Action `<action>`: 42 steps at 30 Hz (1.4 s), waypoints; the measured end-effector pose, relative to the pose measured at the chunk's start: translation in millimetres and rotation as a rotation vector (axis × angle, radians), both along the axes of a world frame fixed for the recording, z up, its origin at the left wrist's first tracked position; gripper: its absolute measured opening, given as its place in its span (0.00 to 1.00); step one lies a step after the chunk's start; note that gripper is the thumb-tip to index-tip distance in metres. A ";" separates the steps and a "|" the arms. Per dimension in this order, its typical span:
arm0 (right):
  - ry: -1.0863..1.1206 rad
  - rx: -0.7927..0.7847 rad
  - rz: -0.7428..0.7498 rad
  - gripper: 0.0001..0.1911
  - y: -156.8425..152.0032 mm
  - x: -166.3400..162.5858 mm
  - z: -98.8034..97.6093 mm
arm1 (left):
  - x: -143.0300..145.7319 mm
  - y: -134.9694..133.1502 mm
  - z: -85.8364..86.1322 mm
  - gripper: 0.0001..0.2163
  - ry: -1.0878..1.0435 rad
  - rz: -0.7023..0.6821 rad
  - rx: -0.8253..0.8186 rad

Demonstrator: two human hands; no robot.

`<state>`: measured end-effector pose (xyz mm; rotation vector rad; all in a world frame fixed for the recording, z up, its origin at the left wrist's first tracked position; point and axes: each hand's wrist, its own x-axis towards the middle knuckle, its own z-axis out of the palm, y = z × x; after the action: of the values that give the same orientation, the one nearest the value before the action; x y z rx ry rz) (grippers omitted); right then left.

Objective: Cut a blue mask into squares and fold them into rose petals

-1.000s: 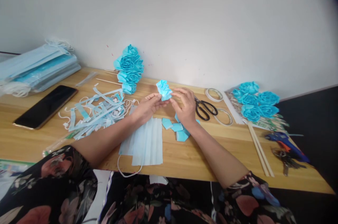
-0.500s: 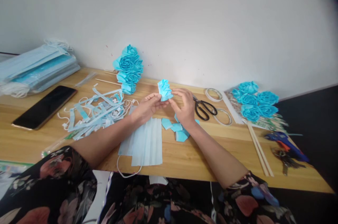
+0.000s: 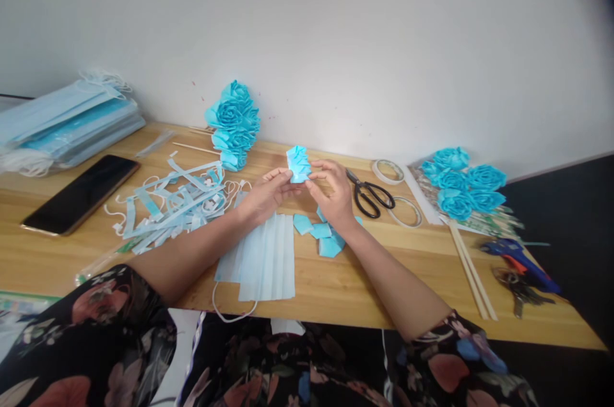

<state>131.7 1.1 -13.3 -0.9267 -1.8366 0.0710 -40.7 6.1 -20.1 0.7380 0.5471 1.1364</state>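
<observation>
A small pleated blue piece (image 3: 298, 163) is held up between both hands above the wooden table (image 3: 336, 285). My left hand (image 3: 267, 193) pinches its lower left edge. My right hand (image 3: 334, 192) pinches its right side with curled fingers. Below the hands lie a flat light-blue face mask (image 3: 263, 260) and several small blue cut squares (image 3: 320, 235). Both forearms rest on or just above the table.
Black scissors (image 3: 370, 195) and tape rolls (image 3: 389, 171) lie right of the hands. Blue mask roses (image 3: 463, 186), wooden sticks (image 3: 472, 272) and a glue gun (image 3: 518, 260) are far right. Cut mask strips (image 3: 173, 202), a phone (image 3: 81, 192), stacked masks (image 3: 67, 122) and a rose cluster (image 3: 234, 122) are left.
The hands have barely moved; the right fingers have shifted slightly along the pleated piece, which stays held at about the same spot.
</observation>
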 end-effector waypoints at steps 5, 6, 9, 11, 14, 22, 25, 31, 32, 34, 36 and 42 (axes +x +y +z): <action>0.143 -0.194 0.034 0.03 -0.8 -0.9 -1.3 | 0.3 -0.7 0.6 0.12 0.002 -0.014 0.021; 0.176 -0.250 0.051 0.03 -0.7 -0.9 -2.0 | 0.2 -0.7 0.4 0.12 0.000 -0.012 0.020; 0.276 -0.423 0.116 0.06 0.7 -0.1 -4.9 | -0.1 -0.3 -0.8 0.11 -0.005 -0.001 0.007; 0.322 -0.509 0.163 0.08 2.5 1.2 -6.9 | -0.2 0.3 -1.7 0.10 -0.007 0.005 -0.003; 0.341 -0.568 0.220 0.09 5.0 4.3 -8.8 | -0.3 1.2 -1.7 0.09 -0.013 0.008 -0.022; 0.330 -0.614 0.246 0.10 6.6 8.2 -9.1 | -1.5 1.4 2.7 0.06 -0.021 0.015 -0.038; 0.354 -0.634 0.224 0.11 6.4 6.7 -8.9 | -1.5 0.6 2.4 0.07 -0.004 0.011 -0.025; 0.428 -0.618 0.191 0.12 6.5 4.7 -7.7 | -1.0 1.0 0.7 0.09 -0.005 0.002 -0.038; 0.439 -0.619 0.208 0.13 6.6 4.7 -7.6 | -1.0 1.1 0.5 0.09 -0.002 0.001 -0.039; 0.450 -0.630 0.235 0.15 6.7 5.0 -6.8 | -1.3 1.4 0.1 0.09 0.009 0.002 -0.043; 0.462 -0.637 0.234 0.16 6.5 5.3 -4.7 | -1.8 1.9 -0.2 0.10 0.032 0.006 -0.040; 0.504 -0.648 0.235 0.17 5.4 7.5 3.4 | -3.0 4.6 -0.2 0.11 0.178 0.083 0.091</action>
<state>139.2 6.5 -9.8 -0.9992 -1.4424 1.0029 -43.6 10.7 -20.3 0.9082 0.6836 1.1851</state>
